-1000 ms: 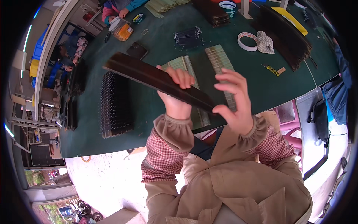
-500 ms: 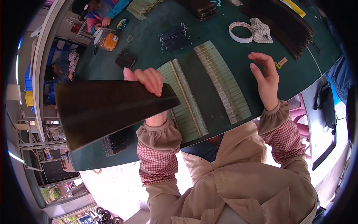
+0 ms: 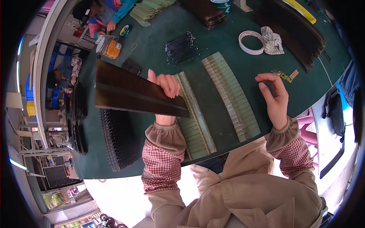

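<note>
My left hand (image 3: 169, 85) is closed on a dark brown, tapered panel (image 3: 133, 88), thumb up and fingers bent over its upper edge. The wide end of the panel points left, raised off the table and tilted. Its narrow end lies over a pale green ribbed strip (image 3: 195, 146) that has a long rod-like bar (image 3: 194, 110) along it. A second ribbed strip (image 3: 234, 97) lies to the right, apart from the first. Beyond that strip, my right hand (image 3: 275, 97) hovers open, fingers loosely curved, with nothing in them.
Left of my forearm is a stack of dark slatted pieces (image 3: 118, 148). Ahead lie thin dark sticks with white tips (image 3: 180, 47), a tape roll (image 3: 251, 42), a striped cloth bow (image 3: 272, 40) and dark panels (image 3: 294, 36). A co-worker's hand (image 3: 111, 26) is near a clear jar (image 3: 109, 47).
My left hand has moved slightly right, and the panel has turned, its wide end swinging rightward and up. More of the dark slatted stack shows. My right hand stays open, nearly where it was.
</note>
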Demonstrator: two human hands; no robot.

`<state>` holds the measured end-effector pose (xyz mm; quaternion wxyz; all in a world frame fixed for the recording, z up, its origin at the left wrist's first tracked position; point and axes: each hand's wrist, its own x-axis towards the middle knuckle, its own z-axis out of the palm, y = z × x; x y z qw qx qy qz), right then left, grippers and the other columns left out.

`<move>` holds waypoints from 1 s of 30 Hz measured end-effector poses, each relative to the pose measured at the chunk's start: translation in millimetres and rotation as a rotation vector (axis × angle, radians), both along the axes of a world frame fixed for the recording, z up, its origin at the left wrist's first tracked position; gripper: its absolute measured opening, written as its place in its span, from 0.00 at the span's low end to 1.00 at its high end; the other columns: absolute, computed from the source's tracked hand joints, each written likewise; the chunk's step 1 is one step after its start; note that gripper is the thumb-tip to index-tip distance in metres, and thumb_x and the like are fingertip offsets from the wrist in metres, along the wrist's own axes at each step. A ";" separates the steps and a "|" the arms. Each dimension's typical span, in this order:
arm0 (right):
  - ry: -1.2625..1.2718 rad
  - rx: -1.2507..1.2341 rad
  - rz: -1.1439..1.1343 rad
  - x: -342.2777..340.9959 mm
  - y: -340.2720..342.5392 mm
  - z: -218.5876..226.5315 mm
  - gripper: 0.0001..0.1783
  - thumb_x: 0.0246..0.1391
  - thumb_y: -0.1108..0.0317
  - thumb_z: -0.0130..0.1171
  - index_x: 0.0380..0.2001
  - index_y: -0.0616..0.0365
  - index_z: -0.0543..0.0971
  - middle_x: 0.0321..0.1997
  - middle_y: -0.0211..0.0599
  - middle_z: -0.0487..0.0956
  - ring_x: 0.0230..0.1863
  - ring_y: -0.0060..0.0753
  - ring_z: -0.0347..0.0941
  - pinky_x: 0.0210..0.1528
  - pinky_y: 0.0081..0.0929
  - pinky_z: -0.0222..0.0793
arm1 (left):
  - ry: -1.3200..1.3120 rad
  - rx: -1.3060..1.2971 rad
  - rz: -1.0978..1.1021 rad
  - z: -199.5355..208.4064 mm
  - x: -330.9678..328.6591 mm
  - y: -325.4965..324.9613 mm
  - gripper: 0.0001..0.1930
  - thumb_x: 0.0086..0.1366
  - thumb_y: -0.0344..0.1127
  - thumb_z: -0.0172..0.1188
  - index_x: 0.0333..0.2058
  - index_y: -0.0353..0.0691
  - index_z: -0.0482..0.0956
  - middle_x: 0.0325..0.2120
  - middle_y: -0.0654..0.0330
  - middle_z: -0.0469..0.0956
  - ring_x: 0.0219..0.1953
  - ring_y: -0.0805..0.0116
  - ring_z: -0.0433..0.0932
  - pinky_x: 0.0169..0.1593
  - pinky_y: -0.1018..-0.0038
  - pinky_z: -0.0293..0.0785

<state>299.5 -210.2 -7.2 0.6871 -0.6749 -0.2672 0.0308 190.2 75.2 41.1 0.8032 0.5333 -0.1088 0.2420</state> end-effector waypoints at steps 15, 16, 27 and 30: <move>-0.038 -0.043 0.033 0.3 -3.9 0.3 0.07 0.56 0.82 0.53 0.37 0.66 0.77 0.36 0.38 0.77 0.39 0.29 0.76 0.45 0.22 0.69 | -0.120 -0.084 -0.051 5.9 55.3 75.2 0.29 0.75 0.43 0.29 0.13 0.42 0.63 0.10 0.60 0.61 0.14 0.68 0.58 0.21 0.73 0.57; -0.042 -0.036 0.034 -0.4 -3.9 0.9 0.06 0.55 0.82 0.53 0.37 0.66 0.77 0.36 0.38 0.77 0.38 0.29 0.76 0.45 0.22 0.69 | -0.118 -0.092 -0.050 -1.1 57.4 73.4 0.29 0.75 0.43 0.29 0.13 0.42 0.63 0.10 0.60 0.61 0.14 0.68 0.58 0.21 0.73 0.57; 0.064 0.025 0.054 -2.4 0.6 -2.6 0.06 0.59 0.81 0.53 0.39 0.66 0.77 0.37 0.35 0.78 0.40 0.25 0.76 0.45 0.19 0.68 | -0.113 -0.056 -0.141 1.1 28.3 57.2 0.29 0.76 0.43 0.31 0.14 0.41 0.63 0.10 0.62 0.60 0.15 0.68 0.58 0.21 0.73 0.57; 0.157 0.042 0.028 -5.2 -11.0 -4.4 0.07 0.60 0.80 0.53 0.40 0.66 0.77 0.38 0.34 0.79 0.41 0.23 0.76 0.46 0.18 0.68 | -0.131 0.024 -0.213 42.3 -16.3 17.5 0.29 0.76 0.42 0.29 0.14 0.42 0.65 0.11 0.61 0.63 0.16 0.68 0.59 0.23 0.72 0.58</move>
